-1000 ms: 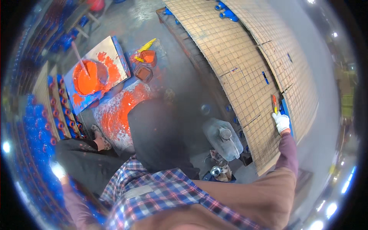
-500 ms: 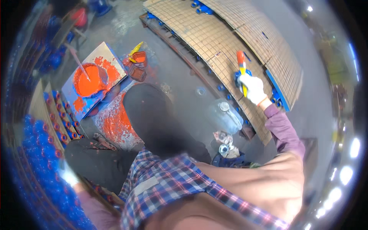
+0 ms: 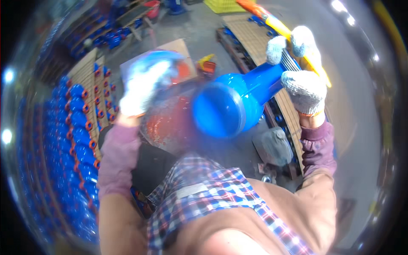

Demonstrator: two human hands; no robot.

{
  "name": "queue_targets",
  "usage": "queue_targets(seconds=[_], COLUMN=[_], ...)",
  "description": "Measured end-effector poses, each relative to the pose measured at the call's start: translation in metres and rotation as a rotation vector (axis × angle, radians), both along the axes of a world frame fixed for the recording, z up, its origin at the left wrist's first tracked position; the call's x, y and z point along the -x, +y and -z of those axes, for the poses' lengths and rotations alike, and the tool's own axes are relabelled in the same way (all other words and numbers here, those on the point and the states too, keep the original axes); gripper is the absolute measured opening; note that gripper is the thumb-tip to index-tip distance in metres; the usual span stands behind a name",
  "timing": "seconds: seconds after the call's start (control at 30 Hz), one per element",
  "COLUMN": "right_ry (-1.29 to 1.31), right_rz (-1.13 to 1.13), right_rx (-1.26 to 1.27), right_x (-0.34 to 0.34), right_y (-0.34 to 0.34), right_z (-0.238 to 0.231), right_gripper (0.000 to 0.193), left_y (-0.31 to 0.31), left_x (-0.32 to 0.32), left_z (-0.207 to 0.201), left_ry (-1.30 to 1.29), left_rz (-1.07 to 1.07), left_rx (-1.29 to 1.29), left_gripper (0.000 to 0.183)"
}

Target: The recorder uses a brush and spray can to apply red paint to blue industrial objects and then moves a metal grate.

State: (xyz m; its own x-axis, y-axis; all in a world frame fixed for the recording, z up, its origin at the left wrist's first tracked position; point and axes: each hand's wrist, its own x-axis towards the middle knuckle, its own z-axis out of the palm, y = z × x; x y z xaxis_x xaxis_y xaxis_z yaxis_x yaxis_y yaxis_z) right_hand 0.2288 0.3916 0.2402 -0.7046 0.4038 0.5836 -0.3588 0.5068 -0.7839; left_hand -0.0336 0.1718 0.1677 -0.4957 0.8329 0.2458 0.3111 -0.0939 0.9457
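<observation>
My right hand [image 3: 304, 87], in a white knit glove, grips the threaded end of a glossy blue pipe fitting [image 3: 221, 106]. The fitting's wide round mouth points toward my middle. A yellow-handled paintbrush [image 3: 278, 27] with an orange-red tip is tucked in the same hand, tip up and away from me. On the left, my gloved left hand [image 3: 146, 87] is smeared by motion, so its fingers cannot be read. A blurred blue shape [image 3: 157, 56] shows at its far side; whether the hand holds it is unclear. Orange-red paint [image 3: 183, 70] shows just beyond that hand.
Rows of blue fittings with orange-red ends [image 3: 83, 123] fill the left side. A slatted rack [image 3: 248, 40] runs along the right, with a translucent plastic jug [image 3: 274, 146] beside it. A yellow crate [image 3: 225, 5] and a red bucket [image 3: 152, 8] stand far off.
My right hand has lifted a blue fitting off the rack and brought it nearer, keeping the brush. My left hand has swung from the left rows toward the paint pot.
</observation>
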Motion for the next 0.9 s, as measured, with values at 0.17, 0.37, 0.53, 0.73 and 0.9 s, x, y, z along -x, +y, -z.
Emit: queue_targets(seconds=[0.17, 0.37, 0.53, 0.73, 0.9], right_ry=[0.003, -0.157, -0.142, -0.023, -0.045], right_rz=[-0.546, -0.503, -0.26, -0.284, -0.241], right_rx=[0.564, 0.665, 0.705, 1.256, 1.404], right_x=[0.087, 0.141, 0.138, 0.095, 0.064], right_y=[-0.052, -0.085, -0.09, -0.07, -0.078], right_z=[0.009, 0.056, 0.114, 0.169, 0.201], right_gripper=[0.038, 0.026, 0.029, 0.065, 0.067], left_y=[0.004, -0.071, -0.102, -0.115, -0.117], left_x=[-0.038, -0.074, -0.073, -0.062, -0.071], left_z=[0.011, 0.043, 0.072, 0.107, 0.118], left_ry=[-0.623, -1.596, -1.526, -1.487, -1.698], left_rz=[0.914, 0.829, 0.449, 0.363, 0.288], left_rx=[-0.203, -0.588, -0.59, -0.581, -0.659], left_gripper=[0.06, 0.087, 0.085, 0.091, 0.107])
